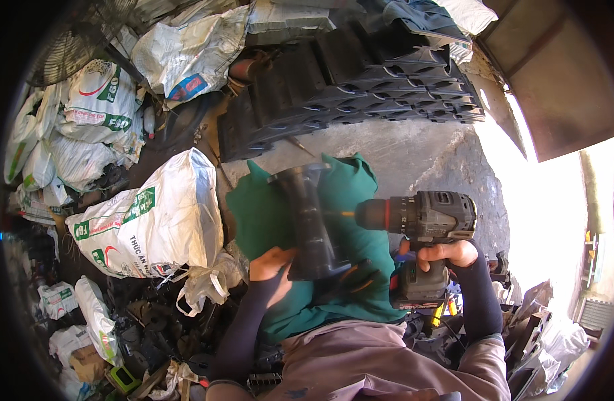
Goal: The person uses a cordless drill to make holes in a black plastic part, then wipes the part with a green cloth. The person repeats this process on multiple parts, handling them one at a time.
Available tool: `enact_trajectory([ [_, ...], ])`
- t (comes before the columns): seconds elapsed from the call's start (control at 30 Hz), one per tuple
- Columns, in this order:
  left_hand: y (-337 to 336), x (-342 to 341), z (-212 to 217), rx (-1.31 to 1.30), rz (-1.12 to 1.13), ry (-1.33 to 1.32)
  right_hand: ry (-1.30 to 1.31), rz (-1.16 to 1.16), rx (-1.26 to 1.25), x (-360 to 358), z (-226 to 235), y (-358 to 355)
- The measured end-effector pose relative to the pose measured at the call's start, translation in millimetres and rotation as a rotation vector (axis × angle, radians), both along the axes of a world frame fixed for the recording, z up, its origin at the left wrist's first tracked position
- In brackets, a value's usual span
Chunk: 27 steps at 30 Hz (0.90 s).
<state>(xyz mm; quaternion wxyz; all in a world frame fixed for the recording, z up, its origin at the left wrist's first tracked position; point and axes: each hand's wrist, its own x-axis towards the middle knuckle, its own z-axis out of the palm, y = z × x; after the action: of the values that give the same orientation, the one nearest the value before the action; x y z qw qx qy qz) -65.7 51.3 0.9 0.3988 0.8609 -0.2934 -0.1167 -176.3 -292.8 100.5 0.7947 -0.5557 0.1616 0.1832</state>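
A black moulded plastic piece (312, 224), blurred in places, lies across my lap over green cloth (257, 214). My left hand (270, 264) grips its near left edge, with the fingers partly hidden behind it. My right hand (454, 252) is wrapped round the handle of a cordless drill (444, 212), a dark grey one with a red ring near the chuck. The drill lies level, and its thin bit points left at the middle of the plastic piece. Whether the bit tip touches the piece I cannot tell. The drill's battery (420, 286) hangs below my hand.
Similar black pieces stand stacked in rows (360, 80) on the concrete floor (447, 157) ahead. A large white printed sack (160, 220) lies at my left, with more sacks (96, 110) and a fan (70, 40) beyond. Dark parts and bags clutter both sides.
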Motion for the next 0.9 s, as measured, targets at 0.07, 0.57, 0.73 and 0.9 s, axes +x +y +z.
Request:
enact_trajectory([
  [0.07,17,2,-4,-0.330,0.189,0.553,0.013,-0.025,0.048,3,-4,0],
  [0.57,9,56,13,-1.196,0.208,1.265,0.013,-0.003,0.115,15,-26,-9],
  [0.73,-20,52,32,-0.794,0.442,1.026,0.047,-0.005,0.105,20,-24,-7],
  [0.9,-30,52,41,-0.583,0.445,0.789,0.041,0.012,0.186,28,-27,-9],
])
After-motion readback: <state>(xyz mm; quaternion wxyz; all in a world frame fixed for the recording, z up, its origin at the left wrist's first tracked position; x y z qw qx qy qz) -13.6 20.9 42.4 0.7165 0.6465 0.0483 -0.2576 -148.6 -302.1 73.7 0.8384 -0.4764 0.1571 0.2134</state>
